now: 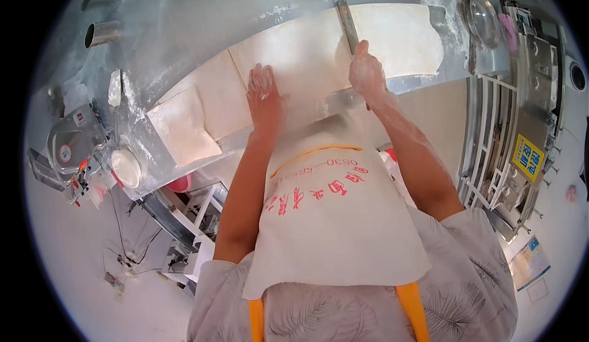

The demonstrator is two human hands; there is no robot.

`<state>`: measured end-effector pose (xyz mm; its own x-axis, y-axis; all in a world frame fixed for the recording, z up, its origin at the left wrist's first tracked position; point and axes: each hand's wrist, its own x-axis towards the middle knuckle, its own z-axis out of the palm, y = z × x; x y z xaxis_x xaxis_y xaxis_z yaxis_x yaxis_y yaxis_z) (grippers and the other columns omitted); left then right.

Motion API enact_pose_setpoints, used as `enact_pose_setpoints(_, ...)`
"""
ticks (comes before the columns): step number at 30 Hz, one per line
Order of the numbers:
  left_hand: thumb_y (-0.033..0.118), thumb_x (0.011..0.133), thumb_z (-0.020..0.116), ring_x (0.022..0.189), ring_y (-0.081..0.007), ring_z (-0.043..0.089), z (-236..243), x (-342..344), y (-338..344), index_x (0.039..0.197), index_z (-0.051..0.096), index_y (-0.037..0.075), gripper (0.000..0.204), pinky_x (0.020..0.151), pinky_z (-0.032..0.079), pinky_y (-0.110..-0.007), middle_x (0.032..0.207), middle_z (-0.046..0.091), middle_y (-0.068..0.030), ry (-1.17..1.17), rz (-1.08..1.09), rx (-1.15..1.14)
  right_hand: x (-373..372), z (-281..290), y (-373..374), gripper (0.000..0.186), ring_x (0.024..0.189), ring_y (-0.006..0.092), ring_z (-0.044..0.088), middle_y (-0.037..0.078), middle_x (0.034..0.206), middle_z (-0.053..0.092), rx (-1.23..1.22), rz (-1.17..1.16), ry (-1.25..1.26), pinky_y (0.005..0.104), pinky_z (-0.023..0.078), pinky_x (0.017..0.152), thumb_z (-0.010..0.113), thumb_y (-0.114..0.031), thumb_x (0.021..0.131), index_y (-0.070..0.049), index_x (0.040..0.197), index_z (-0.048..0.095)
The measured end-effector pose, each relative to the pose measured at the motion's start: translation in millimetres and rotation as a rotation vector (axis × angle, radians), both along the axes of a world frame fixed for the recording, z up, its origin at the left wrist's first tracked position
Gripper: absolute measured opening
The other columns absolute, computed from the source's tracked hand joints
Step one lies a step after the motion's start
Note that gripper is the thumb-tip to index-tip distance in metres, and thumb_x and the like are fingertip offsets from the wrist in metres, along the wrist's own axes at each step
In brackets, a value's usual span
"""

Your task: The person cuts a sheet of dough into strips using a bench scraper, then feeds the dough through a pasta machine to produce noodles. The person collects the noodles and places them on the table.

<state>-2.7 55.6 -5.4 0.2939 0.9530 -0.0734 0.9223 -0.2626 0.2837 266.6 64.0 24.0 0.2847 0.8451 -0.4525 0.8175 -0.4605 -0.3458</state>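
Broadly, the floury grey worktop (165, 41) spreads out ahead of the fingers of both hands, and across it lies a long pale dough sheet (294, 47), reaching left of the left hand (265, 96) and on to the right past the fingers of the right hand (369, 75). The left fingers, dusted white and slightly spread, rest over the near part of the sheet and grip nothing; how hard they press I cannot tell. The sheet looks thin, so I judge it light, floppy and easy to stretch or tear, better taken on flat palms spread well apart than pinched at one spot; the flour should keep it from sticking but may let it slide. A fine line crosses it just left of the left fingers, though whether a cut or an overlap is unclear. Farther left of those fingers, a smaller dough piece (184, 127) lies at the sheet's left end, likely just as soft and best lifted by two corners. The knife (348, 26) points away from the right fingers, which are closed round its handle, the sound place to hold so stiff a tool. Well left of the left fingers sits a white bowl (126, 168)
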Motion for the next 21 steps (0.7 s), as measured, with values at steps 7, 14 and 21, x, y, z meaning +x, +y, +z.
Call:
enact_pose_setpoints(7, 0.027, 0.086, 0.081, 0.151, -0.0385, 0.031, -0.9, -5.2, -45.7, 0.153, 0.041, 0.005, 0.081, 0.119, 0.033, -0.052, 0.163, 0.032, -0.0198, -0.026, 0.012, -0.138, 10.3, 22.0, -50.3, 0.027, 0.096, 0.0522, 0.069, 0.036, 0.1, 0.068, -0.039, -0.004, 0.007, 0.0573, 0.058, 0.081, 0.043, -0.008, 0.101, 0.007, 0.123, 0.041)
enact_pose_setpoints(14, 0.03, 0.086, 0.081, 0.149, -0.0397, 0.034, 5.4, -12.1, -55.5, 0.152, 0.043, 0.004, 0.081, 0.12, 0.033, -0.051, 0.16, 0.035, -0.0206, -0.061, -0.023, -0.051, -9.6, 44.6, -118.0, 0.024, 0.096, 0.054, 0.068, 0.04, 0.1, 0.066, -0.12, -0.054, 0.038, 0.0582, 0.056, 0.084, 0.039, -0.012, 0.103, 0.006, 0.117, 0.042)
enact_pose_setpoints(21, 0.029, 0.086, 0.08, 0.15, -0.0396, 0.032, 5.8, -11.5, -50.0, 0.154, 0.041, 0.004, 0.082, 0.12, 0.032, -0.051, 0.161, 0.034, -0.0212, -0.05, -0.04, -0.086, -8.7, 0.0, -138.6, 0.025, 0.096, 0.054, 0.067, 0.039, 0.102, 0.067, -0.047, -0.133, 0.08, 0.0582, 0.056, 0.085, 0.043, -0.015, 0.103, 0.006, 0.117, 0.042)
